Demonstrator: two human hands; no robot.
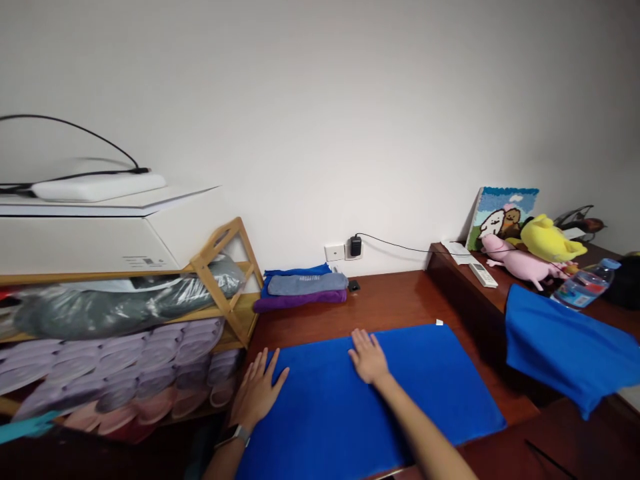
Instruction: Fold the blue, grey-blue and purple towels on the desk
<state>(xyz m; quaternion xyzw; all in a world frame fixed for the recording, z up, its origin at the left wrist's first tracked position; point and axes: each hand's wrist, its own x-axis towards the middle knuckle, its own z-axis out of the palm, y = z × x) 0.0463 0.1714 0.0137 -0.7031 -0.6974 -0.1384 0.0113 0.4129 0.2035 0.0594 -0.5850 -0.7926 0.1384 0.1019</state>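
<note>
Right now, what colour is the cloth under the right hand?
The cloth is bright blue; the head view shows it.

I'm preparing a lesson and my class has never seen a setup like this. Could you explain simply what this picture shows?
There is no machine here: a person works with two bare hands. The single picture comes from a camera worn on the person's head, looking forward and down.

On the reddish-brown table lies a blue cloth, spread out. The left hand is at its left edge, fingers spread; the right hand rests near its far edge. Both are open, and neither appears to hold anything.

Folded cloths lie at the back by the wall. On the right, another blue cloth hangs near a bottle, a remote control and pink and yellow plush toys.
</note>
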